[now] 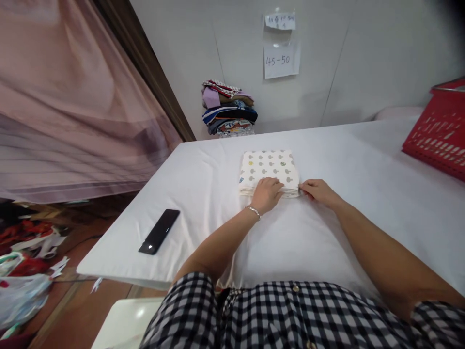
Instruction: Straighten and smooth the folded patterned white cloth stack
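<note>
A folded white cloth (267, 162) printed with small grey tree-like shapes and a few coloured ones lies on the white-covered table, its layered edge toward me. My left hand (267, 194) rests on that near edge, fingers lying over the fabric and thumb apart toward the right. At the near right corner, my right hand (319, 191) has thumb and forefinger closed on the cloth's edge. The undersides of both hands are hidden.
A black phone (160, 231) lies on the table (203, 194) at the left. Behind the far edge stands a stack of folded clothes (229, 109). A red plastic basket (438, 133) is at the right. A pink curtain (72, 97) hangs on the left.
</note>
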`<state>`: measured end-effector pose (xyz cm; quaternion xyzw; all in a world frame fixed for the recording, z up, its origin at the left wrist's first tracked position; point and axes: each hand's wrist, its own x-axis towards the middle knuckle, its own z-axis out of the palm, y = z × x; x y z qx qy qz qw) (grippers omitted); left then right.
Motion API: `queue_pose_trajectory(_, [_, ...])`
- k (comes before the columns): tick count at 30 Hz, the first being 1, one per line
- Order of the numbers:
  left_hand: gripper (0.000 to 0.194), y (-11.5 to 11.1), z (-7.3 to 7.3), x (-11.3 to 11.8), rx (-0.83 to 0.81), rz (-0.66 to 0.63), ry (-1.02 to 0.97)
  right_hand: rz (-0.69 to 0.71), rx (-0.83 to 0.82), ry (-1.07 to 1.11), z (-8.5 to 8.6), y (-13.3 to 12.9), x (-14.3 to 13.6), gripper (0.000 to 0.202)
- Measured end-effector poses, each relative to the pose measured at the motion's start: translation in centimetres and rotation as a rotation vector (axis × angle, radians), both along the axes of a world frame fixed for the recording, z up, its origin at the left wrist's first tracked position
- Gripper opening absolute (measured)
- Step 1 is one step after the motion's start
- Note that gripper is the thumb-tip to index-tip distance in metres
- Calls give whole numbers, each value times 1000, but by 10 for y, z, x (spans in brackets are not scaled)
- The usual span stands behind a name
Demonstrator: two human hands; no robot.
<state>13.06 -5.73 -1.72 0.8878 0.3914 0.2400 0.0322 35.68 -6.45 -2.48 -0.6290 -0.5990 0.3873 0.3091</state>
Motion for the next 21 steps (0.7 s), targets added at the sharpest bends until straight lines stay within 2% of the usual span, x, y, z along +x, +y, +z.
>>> queue_pose_trajectory(3, [27, 4, -7, 19, -17, -17, 41, -29, -14, 3, -8, 5, 4, 30])
queue_pose_trajectory(6, [32, 5, -13, 28, -50, -24, 77, -76, -20, 48, -15, 10, 8, 21])
queue_pose_trajectory(14, [19, 9, -14, 33, -167, 152, -111, 14, -60, 100, -15, 10, 6, 14])
queue_pose_trajectory(19, [16, 2, -20, 36, -119, 155, -161, -24, 8, 116, -16, 10, 1, 13])
queue_pose_trajectory(21, [16, 1, -21, 36, -147, 169, -198, -60, 24, 141, -16, 10, -2, 11])
